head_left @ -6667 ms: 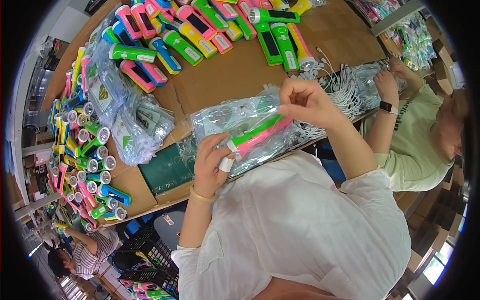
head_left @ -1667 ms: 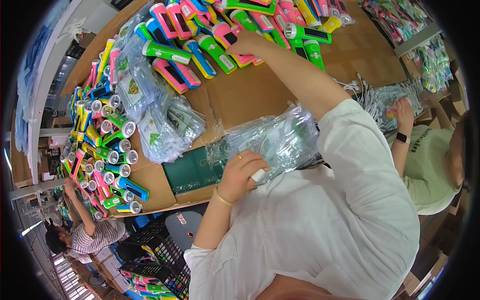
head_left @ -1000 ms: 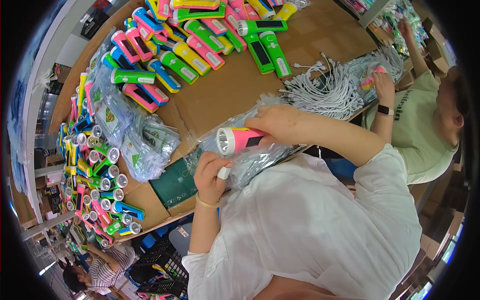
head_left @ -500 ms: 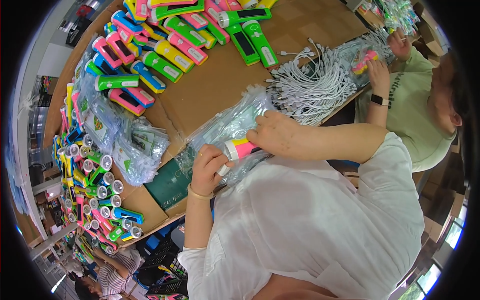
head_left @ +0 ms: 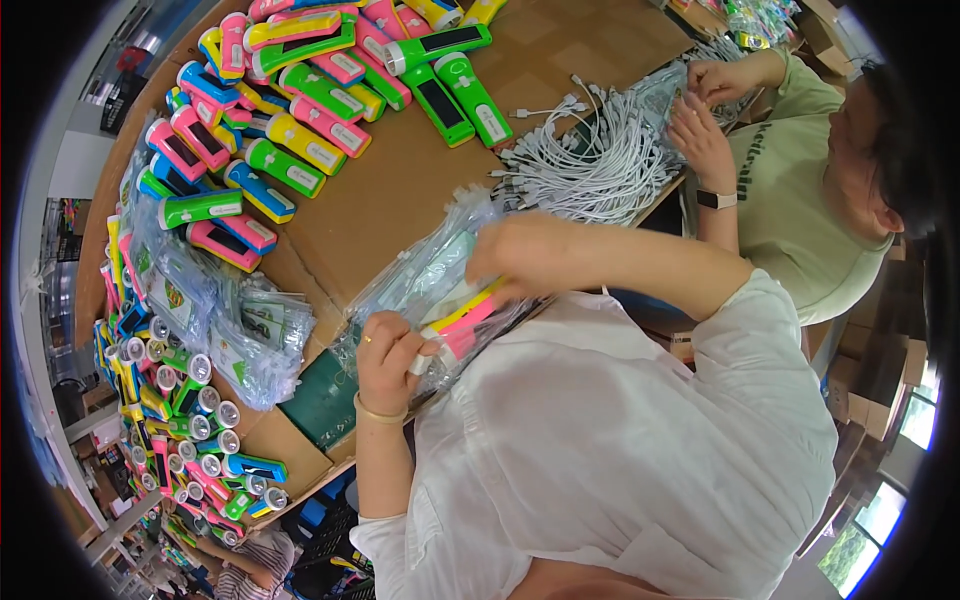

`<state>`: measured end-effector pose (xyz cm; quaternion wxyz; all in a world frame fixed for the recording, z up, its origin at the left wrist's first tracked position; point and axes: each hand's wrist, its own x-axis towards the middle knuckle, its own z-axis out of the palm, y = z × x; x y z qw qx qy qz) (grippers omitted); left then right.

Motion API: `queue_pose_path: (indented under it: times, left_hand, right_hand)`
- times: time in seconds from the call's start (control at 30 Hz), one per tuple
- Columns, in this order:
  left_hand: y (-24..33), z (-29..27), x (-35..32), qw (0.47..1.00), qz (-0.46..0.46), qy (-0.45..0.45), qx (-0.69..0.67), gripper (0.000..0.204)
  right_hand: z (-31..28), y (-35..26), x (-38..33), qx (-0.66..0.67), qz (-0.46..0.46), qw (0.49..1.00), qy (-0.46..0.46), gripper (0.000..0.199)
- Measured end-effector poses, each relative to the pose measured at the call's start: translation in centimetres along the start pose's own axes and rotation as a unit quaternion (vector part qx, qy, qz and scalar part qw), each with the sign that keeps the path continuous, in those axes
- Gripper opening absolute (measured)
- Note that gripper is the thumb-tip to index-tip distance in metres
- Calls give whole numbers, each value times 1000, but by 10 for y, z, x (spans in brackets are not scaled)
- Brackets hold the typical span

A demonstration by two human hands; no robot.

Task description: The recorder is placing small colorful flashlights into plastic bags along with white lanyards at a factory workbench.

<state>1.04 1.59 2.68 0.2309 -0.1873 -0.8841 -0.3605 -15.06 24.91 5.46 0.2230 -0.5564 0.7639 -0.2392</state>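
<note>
A pink and yellow flashlight (head_left: 470, 318) lies slanted in front of me, with clear plastic over its near end. At that end my left hand (head_left: 390, 362) is closed, thumb and fingers pinching the clear plastic bag (head_left: 455, 362). A small white piece (head_left: 424, 360) shows at its fingertips; its kind is unclear. Over the flashlight's far end is my right hand (head_left: 510, 258), smeared by motion, its fingertips hidden. Beneath and beyond lies a stack of clear plastic bags (head_left: 415, 262).
Many coloured flashlights (head_left: 300, 145) cover the back and left of the cardboard-topped table (head_left: 370, 205). Filled bags (head_left: 255, 340) lie left of me. White cables (head_left: 590, 165) form a heap at right, near a co-worker's hands (head_left: 705, 140). Another person sits at lower left.
The flashlight's near end now shows under clear plastic. My right hand has moved left along it and is blurred; my left hand has shifted down-left. The co-worker's pink and yellow flashlight no longer shows.
</note>
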Motion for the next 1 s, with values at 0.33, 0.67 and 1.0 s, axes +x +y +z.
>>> queue_pose_path:
  times: [0.33, 0.67, 1.0]
  left_hand:
    - [10, 9, -27, 998, -59, 33, -4, 26]
    - [12, 12, -33, 992, -116, 48, -33, 23]
    - [13, 17, -28, 988, -136, 50, -54, 22]
  right_hand:
    - [-41, 182, -39, -244, 406, 853, 218, 15]
    - [-107, 49, -51, 349, 115, 856, 363, 17]
    - [-74, -13, -26, 461, -180, 820, 287, 19]
